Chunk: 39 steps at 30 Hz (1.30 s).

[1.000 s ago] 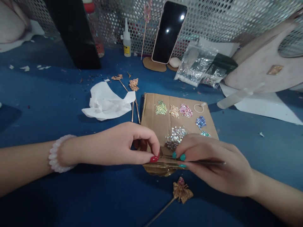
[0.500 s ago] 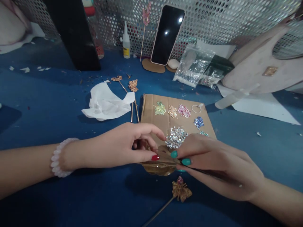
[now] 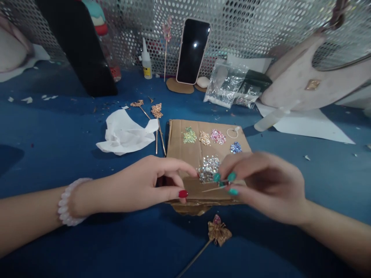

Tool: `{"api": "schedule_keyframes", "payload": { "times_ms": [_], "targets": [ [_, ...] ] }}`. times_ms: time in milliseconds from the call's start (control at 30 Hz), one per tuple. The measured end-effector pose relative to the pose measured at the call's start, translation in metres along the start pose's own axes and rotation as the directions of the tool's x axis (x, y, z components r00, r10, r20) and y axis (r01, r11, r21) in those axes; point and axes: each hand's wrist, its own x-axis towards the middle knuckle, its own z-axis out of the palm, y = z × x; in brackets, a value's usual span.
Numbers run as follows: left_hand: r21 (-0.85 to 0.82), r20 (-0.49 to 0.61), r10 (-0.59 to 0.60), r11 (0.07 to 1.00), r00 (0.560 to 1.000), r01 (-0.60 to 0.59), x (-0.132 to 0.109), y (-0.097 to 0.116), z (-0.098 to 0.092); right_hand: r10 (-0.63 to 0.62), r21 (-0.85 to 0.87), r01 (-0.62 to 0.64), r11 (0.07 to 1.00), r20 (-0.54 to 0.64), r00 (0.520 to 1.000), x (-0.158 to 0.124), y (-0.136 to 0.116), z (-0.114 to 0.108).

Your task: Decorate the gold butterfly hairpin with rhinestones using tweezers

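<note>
My left hand [image 3: 145, 186], with red nails and a white bead bracelet, rests on the near left corner of a brown cardboard sheet [image 3: 182, 152]. Its fingers are curled and its forefinger reaches toward a pile of silver rhinestones [image 3: 207, 170]; what it holds is hidden. My right hand [image 3: 261, 185], with teal nails and blurred by motion, pinches a thin pointed tool [image 3: 213, 189] whose tip points left, just below the silver pile. A gold leaf-shaped piece [image 3: 191, 209] sticks out under the cardboard's near edge.
Small green [image 3: 189, 136], gold [image 3: 204, 138], pink [image 3: 218, 136] and blue [image 3: 235, 147] stone piles lie on the cardboard. A gold butterfly hairpin [image 3: 218, 231] lies in front. Tissue [image 3: 124, 133], more hairpins [image 3: 157, 112], a glue bottle [image 3: 146, 60], a phone [image 3: 193, 50] and plastic bags [image 3: 232, 87] lie behind.
My right hand has lifted and turned, so the tool's tip now points left near the silver pile. My left forefinger has stretched out a little. The view has tilted.
</note>
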Motion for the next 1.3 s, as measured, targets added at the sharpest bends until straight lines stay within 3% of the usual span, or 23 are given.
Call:
{"api": "schedule_keyframes", "payload": {
  "times_ms": [100, 200, 367, 633, 900, 1300],
  "targets": [
    [-0.018, -0.011, 0.000, 1.000, 1.000, 0.000, -0.001, 0.000, 0.001, 0.247, 0.255, -0.204, 0.945, -0.148, 0.958, 0.000, 0.014, -0.008],
    [-0.069, -0.037, -0.007, 0.998, 0.999, 0.005, -0.003, -0.002, 0.003, 0.386, 0.334, -0.317, 0.888, -0.164, 0.908, 0.003, 0.026, -0.015],
    [-0.076, -0.080, -0.026, 0.997, 0.996, 0.020, -0.003, -0.003, 0.004, 0.350, 0.178, -0.330, 0.927, -0.099, 0.931, 0.006, 0.030, -0.020],
    [-0.229, -0.153, -0.046, 0.973, 0.987, 0.010, -0.003, -0.003, 0.004, 0.299, 0.066, -0.292, 0.954, -0.134, 0.945, 0.006, 0.038, -0.027],
    [-0.254, -0.180, -0.061, 0.967, 0.982, 0.013, 0.000, -0.001, 0.003, 0.273, 0.164, -0.242, 0.956, -0.202, 0.941, 0.006, 0.048, -0.037],
    [-0.163, -0.188, -0.094, 0.985, 0.978, 0.064, -0.002, 0.000, 0.002, 0.244, 0.157, -0.229, 0.961, -0.083, 0.966, 0.005, 0.044, -0.038]
  ]
}}
